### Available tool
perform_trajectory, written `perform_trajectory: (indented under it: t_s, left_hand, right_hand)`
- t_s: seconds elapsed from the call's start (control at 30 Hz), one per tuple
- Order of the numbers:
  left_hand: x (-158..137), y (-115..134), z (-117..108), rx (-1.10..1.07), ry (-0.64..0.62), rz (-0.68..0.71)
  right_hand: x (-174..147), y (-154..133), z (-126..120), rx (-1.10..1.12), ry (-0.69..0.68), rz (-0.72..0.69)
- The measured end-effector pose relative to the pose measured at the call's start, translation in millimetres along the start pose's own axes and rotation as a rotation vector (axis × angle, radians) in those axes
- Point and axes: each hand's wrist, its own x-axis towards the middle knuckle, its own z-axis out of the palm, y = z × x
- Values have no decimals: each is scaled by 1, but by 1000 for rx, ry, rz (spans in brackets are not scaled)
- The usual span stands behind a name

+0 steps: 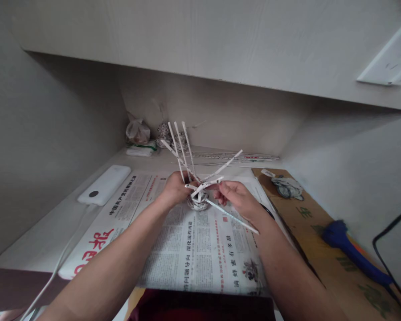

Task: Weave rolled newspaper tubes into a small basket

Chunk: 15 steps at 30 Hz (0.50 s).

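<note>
A small round piece woven from rolled newspaper tubes (198,203) is held over the newspaper (173,240), with several pale tubes sticking up and outward from it. My left hand (177,189) closes round its left side, its fingertips partly hidden behind the tubes. On the other side, my right hand (235,196) pinches the end of a short white paper tube (211,183) that crosses the top. One longer paper tube (234,216) slants down to the right, passing below my right hand.
A white power bank (105,185) with a cable lies at left. Behind are a plastic bag (138,131), woven pieces (163,135) and loose paper tubes (234,156). At right, cardboard (307,218) bears a crumpled bundle (288,187) and a blue-handled tool (357,254). A low shelf panel (200,40) overhangs.
</note>
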Motion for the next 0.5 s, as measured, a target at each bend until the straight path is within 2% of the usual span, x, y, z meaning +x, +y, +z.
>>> perform_trajectory:
  t_s: [0.1, 0.2, 0.27, 0.33, 0.43, 0.5]
  left_hand:
    - [-1, 1, 0, 43, -12, 24]
    - [-1, 1, 1, 103, -9, 59]
    - [-2, 1, 1, 125, -18, 72]
    - [-2, 0, 2, 117, -13, 73]
    - [-1, -2, 4, 77, 2, 92]
    - [-1, -3, 5, 48, -1, 93]
  right_hand:
    - [-2, -1, 4, -80, -82, -6]
    - [-6, -5, 4, -67, -343, -86]
    - [-7, -6, 2, -38, -433, -107]
    - [-5, -5, 2, 17, -326, -114]
    - [2, 2, 6, 42, 19, -129]
    - [5, 7, 10, -80, 205, -163]
